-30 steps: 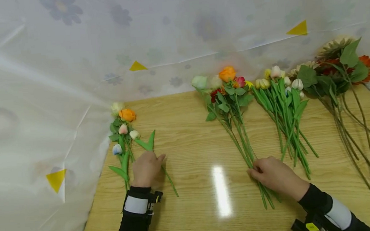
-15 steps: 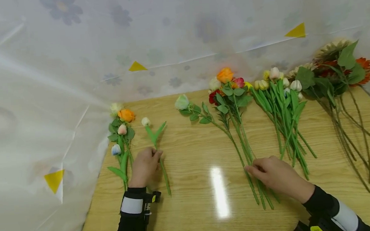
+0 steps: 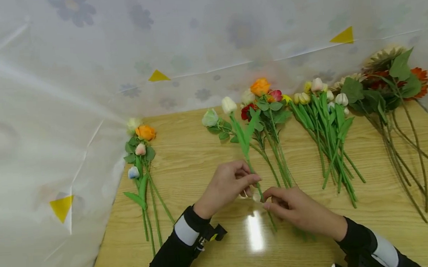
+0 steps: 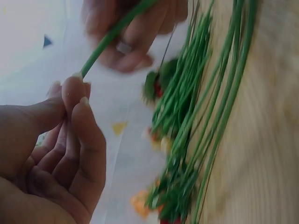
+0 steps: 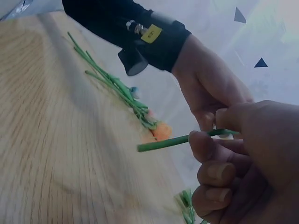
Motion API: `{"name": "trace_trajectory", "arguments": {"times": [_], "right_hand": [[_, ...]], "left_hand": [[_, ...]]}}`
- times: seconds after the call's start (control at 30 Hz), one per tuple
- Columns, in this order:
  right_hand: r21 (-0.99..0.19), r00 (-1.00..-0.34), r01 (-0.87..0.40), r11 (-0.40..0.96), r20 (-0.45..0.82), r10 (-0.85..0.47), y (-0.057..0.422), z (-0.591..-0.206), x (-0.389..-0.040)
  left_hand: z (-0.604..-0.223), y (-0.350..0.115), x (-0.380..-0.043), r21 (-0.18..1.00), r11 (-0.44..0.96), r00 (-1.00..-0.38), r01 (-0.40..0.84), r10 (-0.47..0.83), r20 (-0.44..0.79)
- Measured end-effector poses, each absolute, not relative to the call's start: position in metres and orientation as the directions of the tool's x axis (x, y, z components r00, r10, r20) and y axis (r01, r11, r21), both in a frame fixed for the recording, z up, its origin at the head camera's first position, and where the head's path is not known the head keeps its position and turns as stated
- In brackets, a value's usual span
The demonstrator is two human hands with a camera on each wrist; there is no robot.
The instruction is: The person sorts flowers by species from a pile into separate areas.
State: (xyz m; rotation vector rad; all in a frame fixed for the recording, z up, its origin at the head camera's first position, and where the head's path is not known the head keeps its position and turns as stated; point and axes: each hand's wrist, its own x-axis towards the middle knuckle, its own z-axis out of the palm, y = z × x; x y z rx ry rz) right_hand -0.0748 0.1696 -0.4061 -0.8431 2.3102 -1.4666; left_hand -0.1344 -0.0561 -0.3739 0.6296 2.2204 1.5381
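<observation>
A white tulip (image 3: pixel 228 105) on a green stem stands raised over the middle of the table. My left hand (image 3: pixel 232 181) pinches its stem between thumb and fingertips. Lower on the same stem is my right hand (image 3: pixel 299 209), thumb and index finger around it with the other fingers curled, as the right wrist view shows. The stem's cut end (image 5: pixel 145 147) sticks out past the right fingers. Behind the tulip lies a bunch of roses with an orange rose (image 3: pixel 260 86) and a pale green rose (image 3: pixel 210 118); the right hand hides part of their stems.
On the left lie several flowers, among them an orange rose (image 3: pixel 146 132) and a blue-white tulip (image 3: pixel 133 172). Right of the roses is a bunch of tulips (image 3: pixel 331 123), then large flowers with brown stems (image 3: pixel 400 156). A pale patterned sheet (image 3: pixel 194 37) borders the wooden table.
My left hand has drawn the white tulip from the left group and carried it right, up to the right hand. The right hand has left the rose stems. The pale green rose has swung left.
</observation>
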Motion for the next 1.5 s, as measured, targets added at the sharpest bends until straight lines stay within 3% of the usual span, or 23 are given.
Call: {"name": "trace_trajectory", "arguments": {"times": [0.13,0.23,0.43,0.57,0.63,0.73,0.83,1.03,1.2,1.37,1.5], "right_hand": [[-0.9,-0.773,-0.355,0.251,0.132,-0.62,0.167,-0.407,-0.072],[-0.883,-0.788,-0.363,0.296,0.122,-0.603,0.172,-0.403,-0.073],[-0.809,-0.867,-0.354,0.47,0.094,-0.49,0.204,-0.392,-0.083],[-0.648,-0.924,-0.36,0.671,0.148,-0.353,0.236,-0.385,-0.094],[-0.559,-0.944,-0.326,0.762,0.153,-0.292,0.253,-0.384,-0.098],[-0.456,-0.964,-0.264,0.85,0.148,-0.221,0.277,-0.385,-0.102],[-0.399,-0.973,-0.225,0.889,0.148,-0.18,0.295,-0.391,-0.104],[-0.347,-0.981,-0.192,0.918,0.078,-0.175,0.313,-0.404,-0.103],[-0.358,-0.986,-0.127,0.925,-0.059,-0.158,0.317,-0.41,-0.104],[-0.375,-0.974,-0.09,0.923,-0.162,-0.161,0.316,-0.414,-0.103],[-0.385,-0.966,-0.062,0.921,-0.209,-0.152,0.317,-0.415,-0.101]], "left_hand": [[-0.375,-0.037,-0.13,0.941,0.266,-0.803,0.209,0.595,0.01],[-0.377,-0.037,-0.13,0.932,0.288,-0.805,0.221,0.593,0.007],[-0.382,-0.068,-0.135,0.893,0.4,-0.847,0.207,0.53,-0.041],[-0.385,-0.102,-0.138,0.845,0.506,-0.905,0.175,0.42,-0.064],[-0.386,-0.12,-0.14,0.762,0.618,-0.94,0.193,0.34,-0.038],[-0.387,-0.15,-0.143,0.545,0.811,-0.975,0.213,0.214,0.064],[-0.389,-0.183,-0.144,0.34,0.934,-0.991,0.106,0.073,0.109],[-0.398,-0.234,-0.139,0.15,0.976,-0.98,-0.158,-0.137,-0.143],[-0.41,-0.244,-0.136,0.113,0.967,-0.945,-0.229,-0.193,-0.263],[-0.419,-0.247,-0.135,0.085,0.97,-0.951,-0.226,-0.201,-0.234],[-0.418,-0.25,-0.134,0.162,0.961,-0.955,-0.225,-0.185,-0.231]]}}
